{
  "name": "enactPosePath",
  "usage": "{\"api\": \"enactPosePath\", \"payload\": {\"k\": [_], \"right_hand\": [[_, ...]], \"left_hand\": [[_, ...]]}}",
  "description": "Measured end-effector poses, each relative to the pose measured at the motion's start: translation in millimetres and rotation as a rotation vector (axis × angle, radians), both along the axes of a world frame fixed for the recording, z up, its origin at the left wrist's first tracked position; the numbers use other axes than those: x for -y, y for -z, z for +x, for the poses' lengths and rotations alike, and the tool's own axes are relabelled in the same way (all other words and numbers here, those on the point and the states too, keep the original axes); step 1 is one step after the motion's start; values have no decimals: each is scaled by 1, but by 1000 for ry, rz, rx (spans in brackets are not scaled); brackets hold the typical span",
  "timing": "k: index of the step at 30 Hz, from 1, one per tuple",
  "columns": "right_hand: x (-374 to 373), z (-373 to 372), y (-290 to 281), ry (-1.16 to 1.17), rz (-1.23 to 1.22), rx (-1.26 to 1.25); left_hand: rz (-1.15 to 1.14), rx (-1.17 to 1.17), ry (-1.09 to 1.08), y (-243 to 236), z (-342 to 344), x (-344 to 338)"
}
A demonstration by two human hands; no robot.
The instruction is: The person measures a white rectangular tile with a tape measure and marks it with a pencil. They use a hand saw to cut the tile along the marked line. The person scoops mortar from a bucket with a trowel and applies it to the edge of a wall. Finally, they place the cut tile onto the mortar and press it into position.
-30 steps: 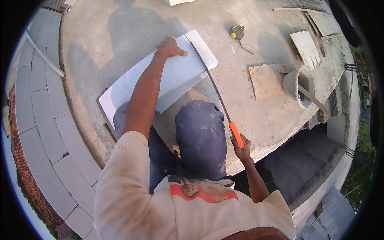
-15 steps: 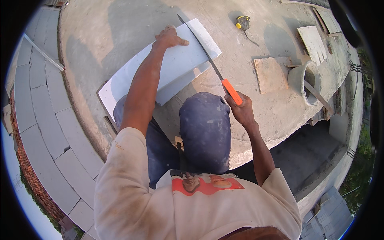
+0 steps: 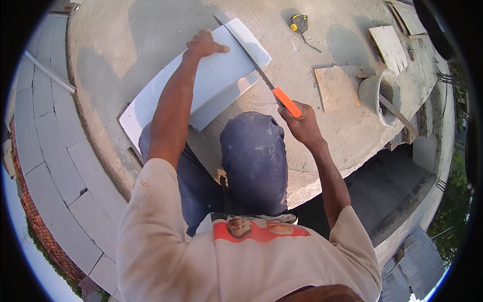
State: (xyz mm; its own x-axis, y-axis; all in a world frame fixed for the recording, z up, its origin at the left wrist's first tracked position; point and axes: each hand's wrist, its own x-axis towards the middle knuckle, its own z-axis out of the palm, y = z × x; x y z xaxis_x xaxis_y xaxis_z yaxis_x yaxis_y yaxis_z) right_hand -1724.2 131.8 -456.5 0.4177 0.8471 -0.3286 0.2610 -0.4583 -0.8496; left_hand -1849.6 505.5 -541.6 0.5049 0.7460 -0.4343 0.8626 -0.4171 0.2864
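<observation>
My left hand (image 3: 205,46) presses on the far edge of a white block (image 3: 171,95), thumb stretched over its top and fingers at the edge. Another white piece is partly visible beneath. My right hand (image 3: 298,121) grips the orange handle of a handsaw (image 3: 286,102). The long dark blade lies across the block near its right end, with its tip past the far edge. My bent knee (image 3: 253,156) is just below the block.
A yellow-black tape measure (image 3: 299,24) lies on the concrete floor (image 3: 261,35). At right are boards (image 3: 336,86), a bucket (image 3: 368,98) with a stick, and a dark recess (image 3: 370,194) below the slab edge. Pale grey blocks (image 3: 68,181) line the left edge.
My right hand and saw have moved away from me, up and slightly left in view; the blade tip now sticks out past the block's far edge. My left hand still holds the block.
</observation>
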Motion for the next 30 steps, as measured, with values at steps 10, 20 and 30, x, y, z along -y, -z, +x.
{"api": "enactPosePath", "payload": {"k": [10,20,30], "right_hand": [[-10,0,3,22,-43,56],[134,-23,-55,96,-136,0],[-24,5,-1,-23,-39,31]], "left_hand": [[74,25,-1,-2,3,12],[25,41,-65,4,-7,-1],[-66,39,-40,3,-10,-15]]}}
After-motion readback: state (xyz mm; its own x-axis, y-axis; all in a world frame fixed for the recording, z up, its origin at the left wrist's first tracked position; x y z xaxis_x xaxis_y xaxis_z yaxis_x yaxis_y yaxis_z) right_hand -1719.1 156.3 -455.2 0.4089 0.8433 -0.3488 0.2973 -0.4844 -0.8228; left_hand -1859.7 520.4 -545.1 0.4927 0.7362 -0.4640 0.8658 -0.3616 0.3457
